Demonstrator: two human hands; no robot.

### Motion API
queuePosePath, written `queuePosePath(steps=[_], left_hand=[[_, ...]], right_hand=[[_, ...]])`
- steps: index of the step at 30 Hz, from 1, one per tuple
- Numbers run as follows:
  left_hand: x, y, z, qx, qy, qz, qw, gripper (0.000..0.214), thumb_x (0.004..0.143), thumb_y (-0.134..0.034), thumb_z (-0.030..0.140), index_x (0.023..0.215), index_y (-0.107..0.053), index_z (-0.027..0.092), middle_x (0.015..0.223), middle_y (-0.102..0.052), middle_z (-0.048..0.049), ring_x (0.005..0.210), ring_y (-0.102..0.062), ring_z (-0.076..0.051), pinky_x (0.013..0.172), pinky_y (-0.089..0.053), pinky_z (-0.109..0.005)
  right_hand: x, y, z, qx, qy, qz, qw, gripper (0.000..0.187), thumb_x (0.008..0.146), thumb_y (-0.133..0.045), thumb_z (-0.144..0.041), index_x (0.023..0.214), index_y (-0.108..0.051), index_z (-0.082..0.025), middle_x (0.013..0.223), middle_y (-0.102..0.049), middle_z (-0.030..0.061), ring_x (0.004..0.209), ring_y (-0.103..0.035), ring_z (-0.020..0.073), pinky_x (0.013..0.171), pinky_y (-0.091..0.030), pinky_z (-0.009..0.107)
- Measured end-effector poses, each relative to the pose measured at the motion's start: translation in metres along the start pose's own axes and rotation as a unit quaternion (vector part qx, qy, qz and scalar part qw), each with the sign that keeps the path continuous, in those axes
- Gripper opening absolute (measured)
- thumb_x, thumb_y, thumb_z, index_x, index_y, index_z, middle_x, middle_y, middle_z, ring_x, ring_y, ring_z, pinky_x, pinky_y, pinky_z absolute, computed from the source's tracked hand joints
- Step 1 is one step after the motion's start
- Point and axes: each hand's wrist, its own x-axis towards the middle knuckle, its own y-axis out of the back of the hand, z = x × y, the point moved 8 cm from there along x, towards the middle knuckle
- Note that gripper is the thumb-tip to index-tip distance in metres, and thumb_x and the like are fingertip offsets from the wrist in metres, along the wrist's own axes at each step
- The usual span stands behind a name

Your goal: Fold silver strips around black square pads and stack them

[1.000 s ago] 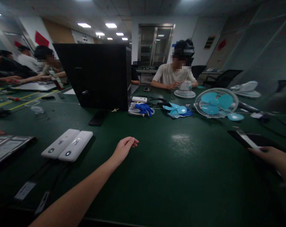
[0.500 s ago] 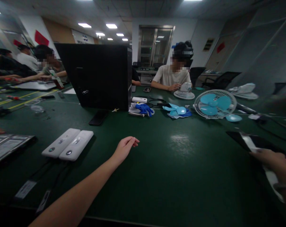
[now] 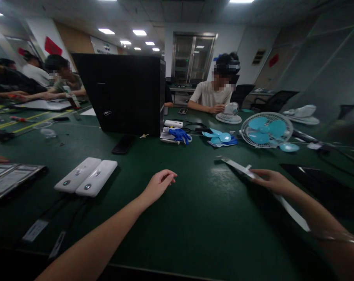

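Note:
My right hand grips a long, thin whitish strip near its middle. The strip slants from a bent far end near the table's centre down toward my right wrist. My left hand is over the green table, its fingers loosely curled together, with nothing visible in it. A flat black panel lies to the right, beyond my right forearm. Two white power banks sit side by side to the left, with cables running from them toward me.
A black computer case stands at centre-left, a dark phone before it. Behind are a blue glove, blue fan blades and a caged fan head. A co-worker sits opposite, holding a white fan part.
My right hand has lifted the pale strip off the black panel and brought it left, over the table. My left hand has barely moved.

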Motion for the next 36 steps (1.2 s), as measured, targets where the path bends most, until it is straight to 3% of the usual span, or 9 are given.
queuePosePath(steps=[3,8,11,16,21,24,26,31,36], left_hand=[[-0.004,0.001,0.008,0.075,-0.026,0.011,0.997,0.035,0.092,-0.046,0.041,0.116,-0.059,0.019,0.112,-0.061,-0.0076,0.095,-0.058,-0.020,0.078,-0.047,-0.032],[-0.011,-0.005,0.017,0.240,-0.069,-0.026,0.968,0.058,0.085,-0.053,0.056,0.135,-0.048,0.026,0.131,-0.054,-0.0078,0.119,-0.047,-0.029,0.095,-0.038,-0.043],[-0.013,-0.016,0.014,0.270,-0.068,-0.092,0.956,0.067,0.079,-0.059,0.059,0.137,-0.046,0.027,0.123,-0.060,-0.0071,0.113,-0.051,-0.029,0.095,-0.037,-0.044],[-0.014,-0.024,0.017,0.291,-0.081,-0.126,0.945,0.040,0.080,-0.063,0.047,0.115,-0.065,0.029,0.108,-0.066,-0.0029,0.100,-0.057,-0.026,0.088,-0.037,-0.041],[-0.013,-0.022,0.015,0.288,-0.067,-0.126,0.947,0.037,0.079,-0.064,0.045,0.113,-0.066,0.030,0.105,-0.067,-0.0016,0.096,-0.058,-0.024,0.087,-0.037,-0.040],[-0.013,-0.023,0.014,0.295,-0.069,-0.125,0.945,0.038,0.081,-0.061,0.045,0.116,-0.065,0.031,0.105,-0.066,-0.0018,0.095,-0.058,-0.024,0.086,-0.037,-0.040],[-0.014,-0.023,0.013,0.299,-0.075,-0.122,0.943,0.038,0.081,-0.060,0.044,0.117,-0.065,0.031,0.106,-0.065,-0.0022,0.095,-0.057,-0.024,0.085,-0.038,-0.039],[-0.013,-0.022,0.010,0.298,-0.067,-0.120,0.945,0.040,0.080,-0.062,0.045,0.116,-0.065,0.031,0.105,-0.065,-0.0029,0.093,-0.058,-0.024,0.084,-0.038,-0.039],[-0.013,-0.021,0.008,0.297,-0.072,-0.110,0.946,0.040,0.078,-0.062,0.046,0.115,-0.066,0.031,0.100,-0.065,-0.0021,0.086,-0.057,-0.022,0.080,-0.039,-0.037]], right_hand=[[-0.013,-0.028,-0.076,0.043,0.133,-0.086,0.986,0.057,0.080,-0.057,-0.053,0.130,-0.055,-0.026,0.128,-0.054,0.0050,0.106,-0.055,0.0227,0.089,-0.047,0.032],[-0.067,-0.058,-0.181,0.090,0.329,-0.183,0.922,0.047,0.084,-0.057,-0.047,0.127,-0.057,-0.028,0.122,-0.052,0.0056,0.105,-0.053,0.0214,0.090,-0.045,0.038],[-0.082,-0.061,-0.207,0.103,0.355,-0.172,0.913,0.045,0.085,-0.058,-0.042,0.128,-0.056,-0.029,0.121,-0.052,0.0052,0.102,-0.053,0.0200,0.088,-0.046,0.037],[-0.086,-0.062,-0.206,0.076,0.350,-0.158,0.920,0.047,0.085,-0.057,-0.045,0.130,-0.053,-0.030,0.122,-0.053,0.0048,0.102,-0.054,0.0200,0.086,-0.047,0.037],[-0.041,-0.052,-0.139,0.012,0.288,-0.105,0.952,0.054,0.088,-0.050,-0.055,0.136,-0.047,-0.031,0.136,-0.046,0.0030,0.119,-0.047,0.0230,0.099,-0.041,0.040],[0.007,-0.019,-0.058,-0.071,0.138,0.033,0.987,0.058,0.089,-0.043,-0.058,0.138,-0.044,-0.029,0.145,-0.038,0.0025,0.128,-0.039,0.0227,0.106,-0.033,0.035],[0.024,0.004,-0.002,-0.105,0.033,0.090,0.990,0.066,0.090,-0.037,-0.056,0.143,-0.038,-0.017,0.150,-0.029,0.0120,0.133,-0.032,0.0267,0.109,-0.028,0.035],[0.011,0.048,0.111,-0.149,-0.185,0.168,0.957,0.086,0.088,-0.025,-0.063,0.147,-0.024,-0.001,0.150,-0.012,0.0281,0.139,-0.012,0.0400,0.105,-0.020,0.053],[-0.005,0.045,0.168,-0.151,-0.282,0.134,0.938,0.092,0.084,-0.011,-0.069,0.146,-0.031,-0.003,0.143,-0.028,0.0309,0.135,-0.025,0.0402,0.095,-0.030,0.054]])
